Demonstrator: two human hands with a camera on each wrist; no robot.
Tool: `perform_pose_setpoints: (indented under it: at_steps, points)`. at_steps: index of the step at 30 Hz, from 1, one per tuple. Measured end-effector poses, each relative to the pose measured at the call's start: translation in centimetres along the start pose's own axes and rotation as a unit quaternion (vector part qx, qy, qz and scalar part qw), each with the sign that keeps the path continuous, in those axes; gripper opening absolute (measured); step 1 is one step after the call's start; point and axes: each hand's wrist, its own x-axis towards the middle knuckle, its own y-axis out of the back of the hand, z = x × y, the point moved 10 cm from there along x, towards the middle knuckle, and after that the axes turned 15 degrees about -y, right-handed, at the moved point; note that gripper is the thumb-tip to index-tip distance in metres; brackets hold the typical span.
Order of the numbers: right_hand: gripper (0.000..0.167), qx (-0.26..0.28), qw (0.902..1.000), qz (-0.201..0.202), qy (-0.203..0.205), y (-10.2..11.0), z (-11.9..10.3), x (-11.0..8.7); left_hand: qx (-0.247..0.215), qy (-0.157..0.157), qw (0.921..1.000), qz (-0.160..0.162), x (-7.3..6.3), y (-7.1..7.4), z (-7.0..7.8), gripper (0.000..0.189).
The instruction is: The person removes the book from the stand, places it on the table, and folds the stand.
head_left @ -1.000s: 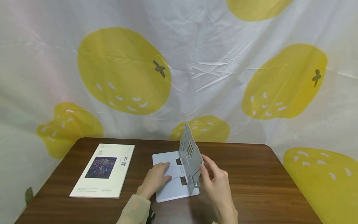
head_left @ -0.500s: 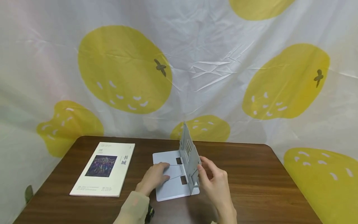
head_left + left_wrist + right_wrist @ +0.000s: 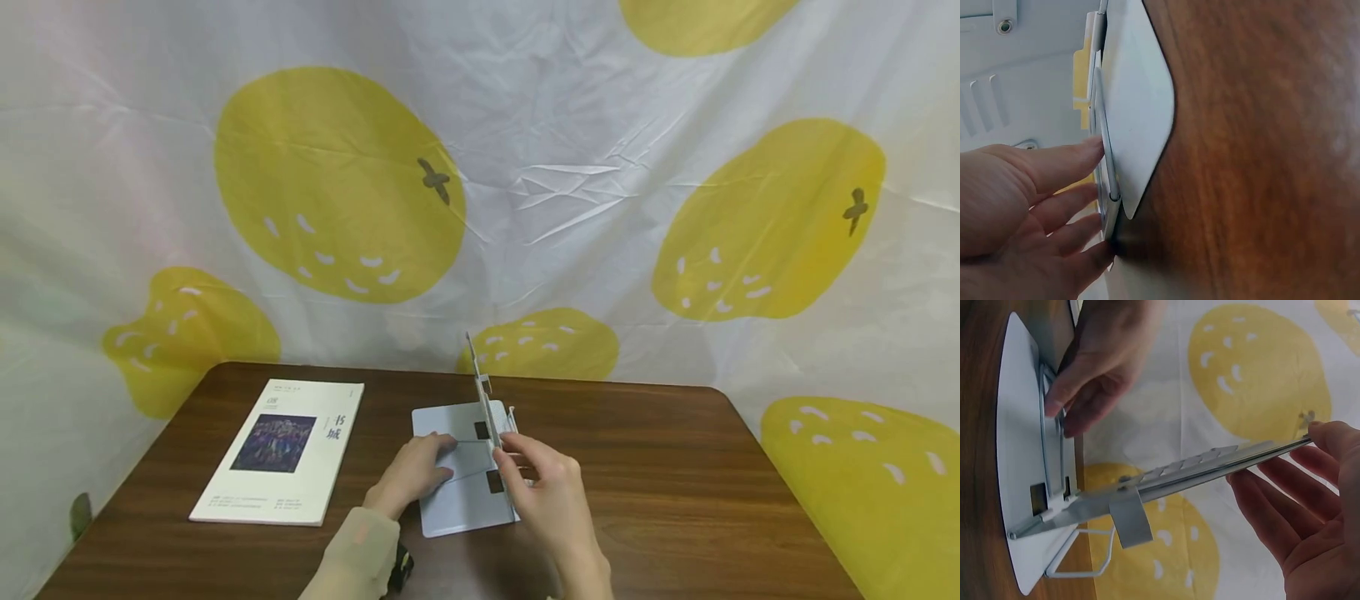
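Observation:
A light grey metal book stand [image 3: 461, 508] lies with its flat base on the table. Its slotted panel [image 3: 1194, 478] is hinged to the base and stands up from it, seen nearly edge-on in the head view. My left hand [image 3: 411, 477] rests on the base's left part, fingers mostly straight, by a thin wire support [image 3: 1043, 434]. At the panel's near edge, my right hand [image 3: 547, 487] pinches it between thumb and fingers. A small metal tab [image 3: 1130, 519] sticks out from the panel, and a bent wire leg [image 3: 1079, 573] shows behind it.
A white paperback book [image 3: 277, 454] with a dark picture on its cover lies left of the stand. The brown wooden table [image 3: 675, 500] has rounded far corners. Behind it hangs a white curtain [image 3: 555, 250] with yellow fruit prints.
My right hand has swung the stand's panel leftward, from leaning with its face showing to nearly edge-on. My left hand has stayed on the base.

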Motion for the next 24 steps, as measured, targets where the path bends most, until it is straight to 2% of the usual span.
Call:
perform_pose_setpoints:
  at_steps: [5, 9, 12, 15, 18, 22, 24]
  points:
    - [0.017, -0.033, 0.9991, -0.001, 0.026, -1.0, -0.7, -0.3, -0.010, -0.016, 0.9998, 0.006, 0.3, -0.1, 0.1, 0.035]
    - [0.013, -0.059, 0.9975, -0.002, 0.040, -1.9, -1.0, -0.5, -0.039, -0.025, 0.9989, 0.004, 0.8, -0.2, 0.1, 0.032]
    - [0.010, -0.070, 0.9957, -0.002, 0.061, -2.6, -1.5, -0.7, -0.069, -0.013, 0.9975, 0.014, 0.8, 0.3, -0.3, 0.031]
    - [0.009, -0.085, 0.9935, 0.000, 0.075, -3.3, -2.1, -0.7, -0.100, 0.017, 0.9935, 0.051, 0.5, 2.1, -0.6, 0.032]
    - [0.009, -0.101, 0.9922, 0.000, 0.073, -3.7, -2.4, -0.8, -0.124, 0.045, 0.9859, 0.104, 0.0, 4.6, -0.5, 0.033]
    - [0.011, -0.114, 0.9894, 0.010, 0.089, -4.1, -2.7, -1.0, -0.129, 0.052, 0.9772, 0.160, -0.7, 7.9, 0.3, 0.035]
    - [0.012, -0.121, 0.9877, 0.014, 0.098, -4.3, -2.8, -1.2, -0.123, 0.052, 0.9753, 0.176, -0.9, 9.1, 0.9, 0.034]
